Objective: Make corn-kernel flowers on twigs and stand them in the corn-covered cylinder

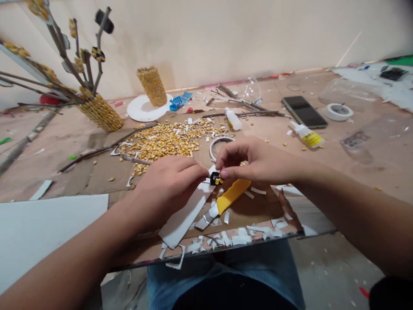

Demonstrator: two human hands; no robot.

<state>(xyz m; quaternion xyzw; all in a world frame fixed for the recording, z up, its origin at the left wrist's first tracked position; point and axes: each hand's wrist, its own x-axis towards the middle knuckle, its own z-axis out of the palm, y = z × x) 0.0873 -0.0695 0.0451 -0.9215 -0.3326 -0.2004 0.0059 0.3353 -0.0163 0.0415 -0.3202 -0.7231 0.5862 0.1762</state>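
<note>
- On the table (364, 183) we find the kernels (164, 142), left of the middle, partly on the cardboard (97, 172).
- Behind them is the disc (138, 110), and on it we see the cup (153, 86).
- Left of the cup is the vase (101, 113), with twigs (99, 38) in it.
- At the right we have the phone (305, 112); before it lies the bottle (309, 135), and to its right the roll (338, 117).
- Between the left hand (174, 181) and the right hand (254, 161) we notice the piece (214, 179).
- Nearer to us are the strip (187, 215) and, at its right, the knife (232, 198).
- Scraps (241, 237) lie along our edge.
</note>
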